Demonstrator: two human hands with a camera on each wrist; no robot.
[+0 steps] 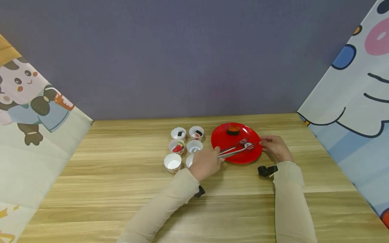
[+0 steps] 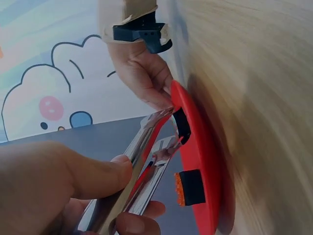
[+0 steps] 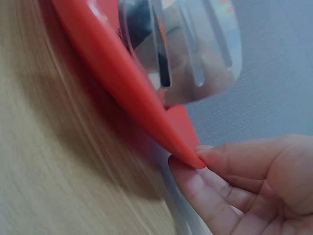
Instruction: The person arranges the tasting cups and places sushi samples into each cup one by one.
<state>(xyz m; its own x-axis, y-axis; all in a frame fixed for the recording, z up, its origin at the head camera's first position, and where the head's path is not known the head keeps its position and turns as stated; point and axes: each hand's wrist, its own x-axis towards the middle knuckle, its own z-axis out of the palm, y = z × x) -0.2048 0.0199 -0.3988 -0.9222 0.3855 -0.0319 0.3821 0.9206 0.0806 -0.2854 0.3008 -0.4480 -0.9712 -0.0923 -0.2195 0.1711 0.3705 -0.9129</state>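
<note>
My left hand (image 1: 206, 163) grips metal serving tongs (image 2: 142, 178) that reach rightward over a red plate (image 1: 219, 138). The tongs' slotted ends stand on either side of a black-wrapped toy sushi roll (image 2: 182, 125) near the plate's right side; whether both ends touch it I cannot tell. Toward the plate's back sits another sushi piece (image 1: 233, 131), black-sided with an orange top. At the plate's right rim, my right hand (image 1: 275, 147) pinches the edge between thumb and fingers, seen closely in the right wrist view. The slotted tong end (image 3: 195, 54) hides the roll there.
Left of the plate stand several white paper cups in two columns. A front cup (image 1: 172, 162) shows a bare white inside; others, such as a back cup (image 1: 197, 133), hold sushi pieces. My left hand partly covers one cup (image 1: 189, 160). A grey wall (image 1: 194, 60) rises behind the wooden table (image 1: 121, 182).
</note>
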